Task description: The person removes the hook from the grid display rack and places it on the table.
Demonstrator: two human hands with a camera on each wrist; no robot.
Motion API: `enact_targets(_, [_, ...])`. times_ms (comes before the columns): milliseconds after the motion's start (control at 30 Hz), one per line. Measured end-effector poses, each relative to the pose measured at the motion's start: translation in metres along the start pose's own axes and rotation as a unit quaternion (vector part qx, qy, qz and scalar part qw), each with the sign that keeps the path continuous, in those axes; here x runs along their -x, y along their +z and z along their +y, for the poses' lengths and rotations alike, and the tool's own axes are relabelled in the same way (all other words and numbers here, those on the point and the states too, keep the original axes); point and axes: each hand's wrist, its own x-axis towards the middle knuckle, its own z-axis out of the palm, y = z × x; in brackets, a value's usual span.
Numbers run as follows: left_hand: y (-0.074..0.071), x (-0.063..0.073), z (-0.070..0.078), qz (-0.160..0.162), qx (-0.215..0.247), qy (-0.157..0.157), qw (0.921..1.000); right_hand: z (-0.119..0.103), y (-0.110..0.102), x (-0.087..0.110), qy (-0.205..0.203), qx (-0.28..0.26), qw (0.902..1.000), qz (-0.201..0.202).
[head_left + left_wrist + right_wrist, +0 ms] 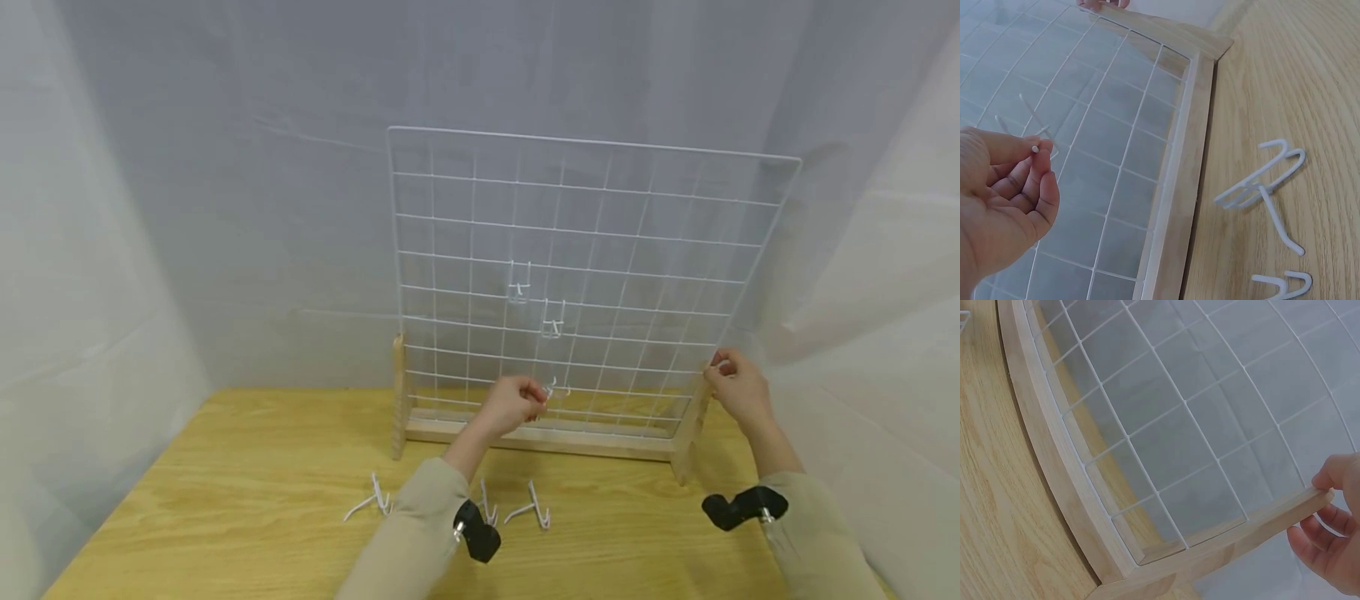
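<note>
A white wire grid panel [595, 142] stands upright in a wooden base [540, 442]. Low in front of the grid, my left hand [513, 400] pinches the arm of a white wire hook [1036, 117] between thumb and fingertips; the hook's prongs overlap the grid wires in the left wrist view. Two similar hooks, one higher [519, 290] and one lower [552, 328], hang on the grid above that hand. At the panel's right side, my right hand [738, 387] grips the top of the wooden side post [1254, 528], with thumb and fingers on opposite faces.
Several white hooks lie on the wooden table [247, 500] in front of the base: one at the left [378, 493], one partly behind my left sleeve [489, 504], and one further right [536, 504]. Pale curtains [225, 208] surround the table.
</note>
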Motion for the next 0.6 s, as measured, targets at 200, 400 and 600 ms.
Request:
enact_targets(200, [0.001,0.005,-0.001,-0.010,-0.017,-0.001,0.9998,0.000,0.000,0.001,0.001,-0.001,1.0000,-0.003])
enact_targets(400, [0.002,0.008,-0.002,-0.022,-0.026,0.001,0.9994,0.001,0.001,0.000,-0.005,0.008,0.9999,-0.005])
enact_targets(600, [0.003,0.013,-0.005,-0.045,-0.013,0.011,0.9989,-0.002,0.000,0.000,0.000,0.019,0.9998,-0.003])
